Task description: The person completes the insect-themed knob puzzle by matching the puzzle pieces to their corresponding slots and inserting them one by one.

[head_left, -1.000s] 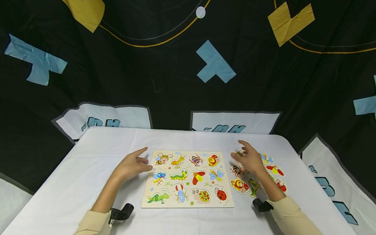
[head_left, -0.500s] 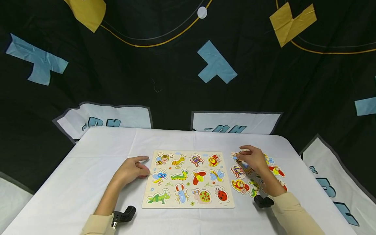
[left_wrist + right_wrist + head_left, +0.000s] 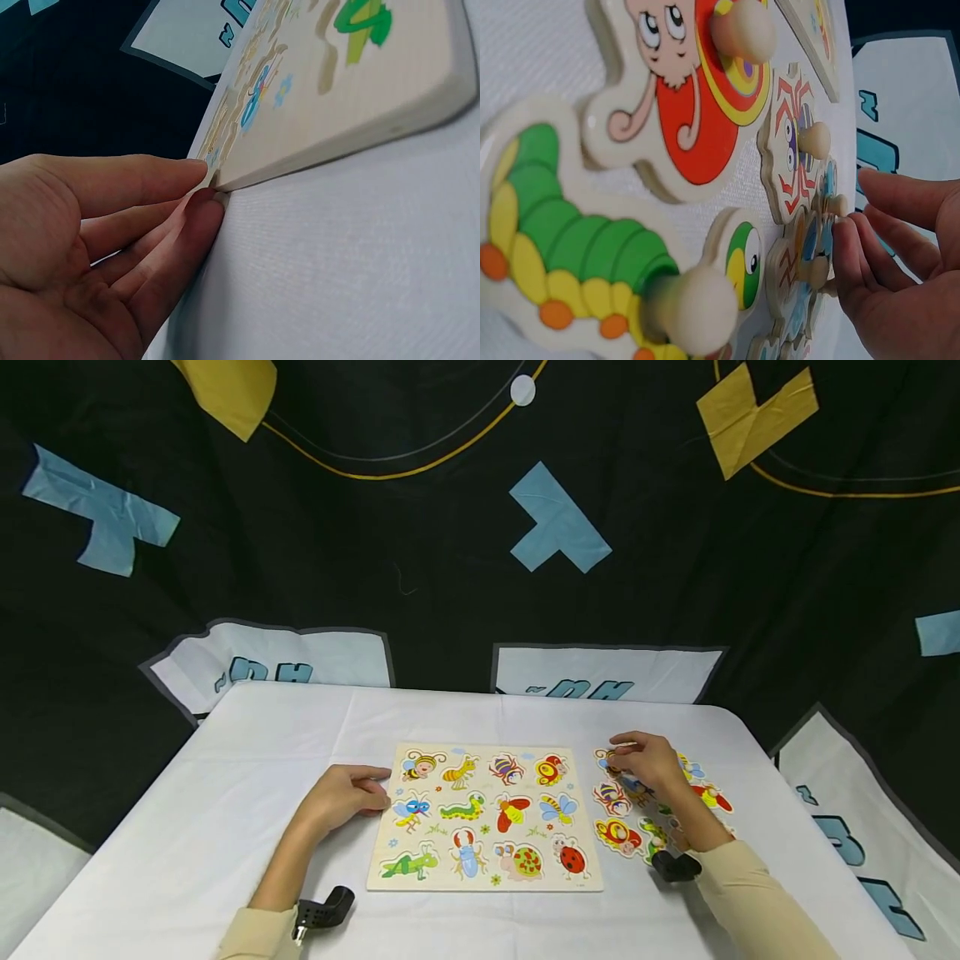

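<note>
A pale wooden puzzle board [image 3: 491,817] printed with colourful insects lies flat in the head view. My left hand [image 3: 333,797] is at its left edge; the left wrist view shows its extended fingertips against the board's side. Over loose insect pieces on the right is my right hand [image 3: 651,764], above a bee piece [image 3: 603,762]. In the right wrist view, its thumb and fingertips are either side of a small wooden knob [image 3: 840,204], with a visible gap at the thumb. A spider piece [image 3: 789,154] lies close by; my hand covers other pieces.
A red butterfly-like piece [image 3: 617,837], a caterpillar piece [image 3: 655,835] and a red-winged beetle piece [image 3: 711,797] lie right of the board. White cloth covers the table [image 3: 450,922]. A black curtain [image 3: 435,560] hangs behind. Each wrist carries a black camera [image 3: 326,908].
My right hand has come down onto the loose pieces, its thumb and fingers drawing closer together. The left hand's spread fingers have closed in and settled at the board's left edge.
</note>
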`<state>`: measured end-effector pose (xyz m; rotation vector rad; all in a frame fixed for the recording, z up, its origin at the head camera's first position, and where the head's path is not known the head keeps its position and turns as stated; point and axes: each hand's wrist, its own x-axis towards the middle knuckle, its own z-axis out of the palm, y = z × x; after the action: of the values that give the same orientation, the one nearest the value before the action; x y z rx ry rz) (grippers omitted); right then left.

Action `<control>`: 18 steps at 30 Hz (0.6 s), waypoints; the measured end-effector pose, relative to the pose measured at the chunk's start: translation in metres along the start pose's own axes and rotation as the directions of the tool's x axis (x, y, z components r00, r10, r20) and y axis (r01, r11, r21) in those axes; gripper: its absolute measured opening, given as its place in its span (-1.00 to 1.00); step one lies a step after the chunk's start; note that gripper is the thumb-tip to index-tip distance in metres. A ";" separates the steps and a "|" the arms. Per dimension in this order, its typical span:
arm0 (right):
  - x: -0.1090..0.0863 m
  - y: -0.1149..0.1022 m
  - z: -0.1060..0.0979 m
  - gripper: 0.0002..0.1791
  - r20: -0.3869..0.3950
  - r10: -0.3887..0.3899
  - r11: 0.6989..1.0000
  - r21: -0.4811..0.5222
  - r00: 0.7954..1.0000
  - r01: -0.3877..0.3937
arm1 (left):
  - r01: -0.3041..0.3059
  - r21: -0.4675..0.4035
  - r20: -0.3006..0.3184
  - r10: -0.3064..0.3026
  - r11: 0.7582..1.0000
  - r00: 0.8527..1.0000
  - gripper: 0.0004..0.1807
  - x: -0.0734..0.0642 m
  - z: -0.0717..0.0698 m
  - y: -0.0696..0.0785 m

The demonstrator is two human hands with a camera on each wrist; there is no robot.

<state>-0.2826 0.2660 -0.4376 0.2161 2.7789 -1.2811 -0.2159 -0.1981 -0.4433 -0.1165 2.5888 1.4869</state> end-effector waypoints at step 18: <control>0.003 0.007 -0.003 -0.61 0.069 0.012 1.000 0.014 0.998 -0.013 | 0.014 -0.032 -0.016 -0.014 0.999 1.000 -0.40 0.001 0.001 -0.002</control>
<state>-0.2847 0.2730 -0.4412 0.1858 2.7075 -1.2805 -0.2167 -0.1979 -0.4458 -0.1507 2.5718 1.5287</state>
